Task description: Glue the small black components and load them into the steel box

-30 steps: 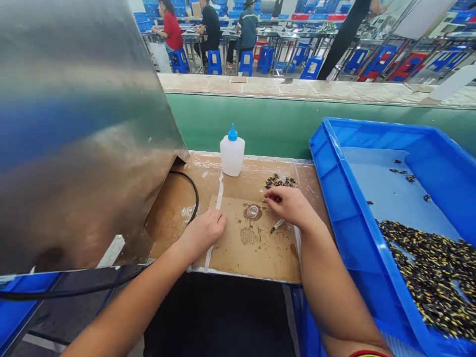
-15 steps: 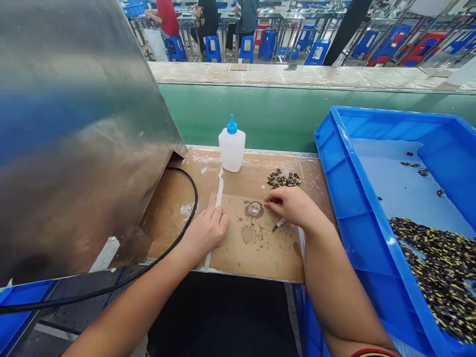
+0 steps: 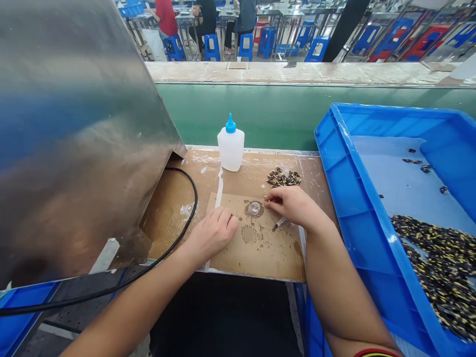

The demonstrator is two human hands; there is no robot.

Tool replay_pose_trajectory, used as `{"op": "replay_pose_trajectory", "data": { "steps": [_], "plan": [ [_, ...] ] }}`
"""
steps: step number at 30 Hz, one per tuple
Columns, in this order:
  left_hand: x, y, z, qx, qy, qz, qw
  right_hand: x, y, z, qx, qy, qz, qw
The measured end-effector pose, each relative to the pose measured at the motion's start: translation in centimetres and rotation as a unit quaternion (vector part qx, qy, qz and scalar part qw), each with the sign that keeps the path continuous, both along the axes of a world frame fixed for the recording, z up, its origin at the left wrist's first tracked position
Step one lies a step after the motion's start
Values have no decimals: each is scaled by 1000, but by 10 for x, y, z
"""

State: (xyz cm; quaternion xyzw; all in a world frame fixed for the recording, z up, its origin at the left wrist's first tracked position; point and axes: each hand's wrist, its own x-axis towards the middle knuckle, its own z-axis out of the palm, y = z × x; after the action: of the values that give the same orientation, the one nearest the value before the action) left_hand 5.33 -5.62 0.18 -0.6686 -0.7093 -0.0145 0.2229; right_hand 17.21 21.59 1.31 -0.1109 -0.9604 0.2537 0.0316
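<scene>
My right hand is closed in a pinch just right of a small clear round dish; a tiny yellowish tip shows at its fingertips, too small to name. Behind that hand lies a pile of small black-and-yellow pieces. My left hand rests curled over the left side of the cardboard sheet, with a small dark bit at its fingertips that I cannot make out. A thin tool with a dark tip lies under my right wrist. The cardboard around the dish has wet-looking stains.
A white squeeze bottle with a blue nozzle stands at the back. On the right, a big blue bin holds many black-and-yellow pieces. A metal housing and a black cable border the left. People sit at tables beyond the green belt.
My left hand has shifted right, nearer the dish, and a dark bit now shows at its fingertips. My right hand stays pinched in nearly the same place.
</scene>
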Motion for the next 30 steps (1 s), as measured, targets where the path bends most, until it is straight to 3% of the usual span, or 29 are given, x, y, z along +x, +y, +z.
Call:
{"op": "replay_pose_trajectory", "data": {
  "steps": [10, 13, 15, 17, 18, 22, 24, 27, 30],
  "plan": [
    [-20, 19, 25, 121, -69, -97, 986, 4, 2, 3, -16, 4, 4, 1000],
    [-30, 37, 28, 151, -173, -107, 967, 4, 3, 4, -15, 8, 3, 1000],
    [-35, 50, 27, 180, -292, -104, 934, 5, 3, 5, -17, 25, 0, 1000],
    [-38, 60, 24, 219, -439, -70, 869, 5, 2, 7, -32, 58, -15, 998],
    [-38, 64, 22, 238, -522, -44, 818, 6, 2, 8, -46, 82, -26, 995],
    [-34, 71, 15, 272, -799, 26, 535, 8, -6, 15, -121, 179, -55, 975],
    [-32, 71, 13, 266, -858, 40, 438, 9, -11, 19, -147, 209, -45, 966],
    [-31, 69, 13, 258, -890, 59, 372, 10, -18, 24, -170, 224, -28, 959],
    [-33, 68, 13, 257, -899, 67, 349, 10, -20, 28, -181, 214, -20, 960]
  ]
}}
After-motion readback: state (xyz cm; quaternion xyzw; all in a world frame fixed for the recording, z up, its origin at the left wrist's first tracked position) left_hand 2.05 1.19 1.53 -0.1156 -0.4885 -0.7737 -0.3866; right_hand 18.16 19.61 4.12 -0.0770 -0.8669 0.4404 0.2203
